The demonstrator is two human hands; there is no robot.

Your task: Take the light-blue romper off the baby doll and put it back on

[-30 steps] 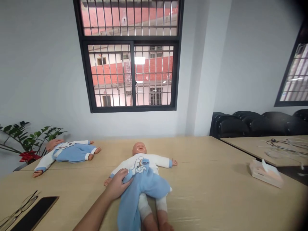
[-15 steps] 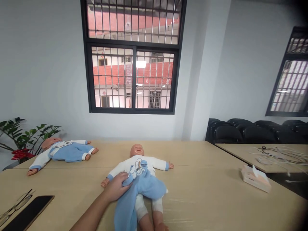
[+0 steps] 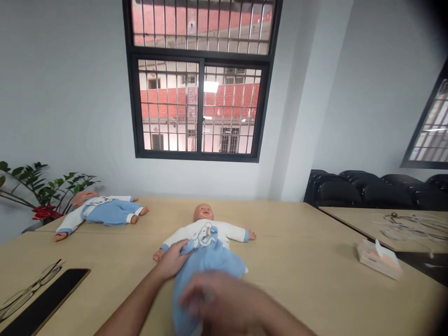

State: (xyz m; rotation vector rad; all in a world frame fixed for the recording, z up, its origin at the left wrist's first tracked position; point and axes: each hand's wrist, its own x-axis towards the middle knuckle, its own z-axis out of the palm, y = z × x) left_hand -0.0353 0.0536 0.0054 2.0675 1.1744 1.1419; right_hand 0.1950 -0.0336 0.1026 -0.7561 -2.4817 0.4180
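A baby doll (image 3: 224,230) in a white top with a cartoon print and blue cuffs lies on its back, head towards the window. Light blue trousers (image 3: 224,258) are spread over its lower belly and legs. At the waist edge of these trousers, my left hand (image 3: 173,259) is closed on the cloth. My right hand (image 3: 224,298), smeared by motion, hangs over the lower part of the trousers and hides the doll's legs. Whether its fingers touch the cloth is not clear.
A second doll (image 3: 105,211) in similar clothes lies at the back left, near a potted plant (image 3: 35,189). Glasses (image 3: 31,291) and a dark phone (image 3: 49,301) are at the front left. A tissue box (image 3: 380,261) stands on the right of the table (image 3: 297,280), near coiled cables (image 3: 406,226).
My right hand has come into view from the lower right, over the trousers. My left hand keeps its hold at the waist edge. The view has shifted slightly.
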